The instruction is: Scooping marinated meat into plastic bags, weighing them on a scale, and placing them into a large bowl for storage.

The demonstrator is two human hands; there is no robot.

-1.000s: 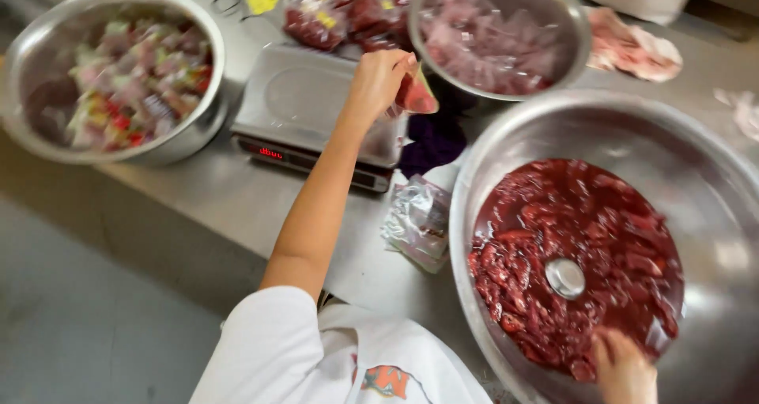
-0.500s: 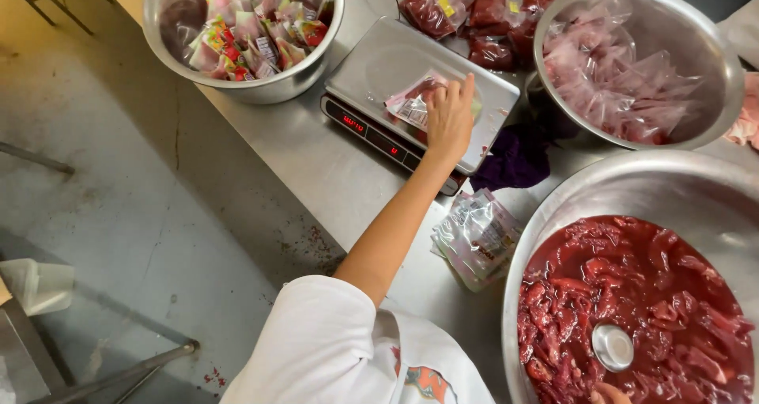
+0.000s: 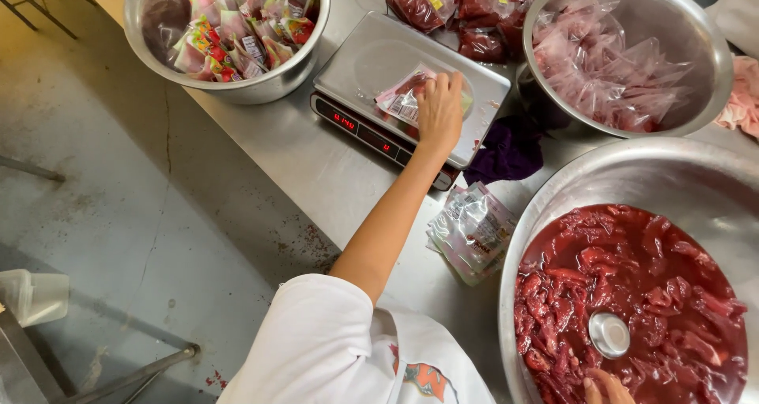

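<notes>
The left hand (image 3: 439,113) is stretched out over the digital scale (image 3: 371,68), palm down, fingers curled together on a small clear pouch (image 3: 403,100) with pink and dark red inside. The pouch lies flat on the steel weighing pan, its long axis running slantwise from the scale's display side up toward the far right corner. It sits directly under and just left of the fingertips — so the hand is touching it, not reaching for it. Whether the fingers pinch it or merely press it down, I cannot tell from here.

The right hand (image 3: 607,388) is well apart, at the bottom edge of view; only its fingertips show, dipped at the rim of the big steel basin (image 3: 553,206) full of dark red marinated meat, near a small round metal cup (image 3: 609,334) sitting in the liquid. How that hand is set — open or closed — cannot be made out.

So the left hand is by far the nearer to the pouch. Just beside the forearm, between scale and basin, lies a stack of empty pouches (image 3: 472,230). A bowl of bright packets (image 3: 229,24) stands left of the scale, a bowl of filled clear bags (image 3: 609,64) to its right, with a purple cloth (image 3: 510,151) between.
</notes>
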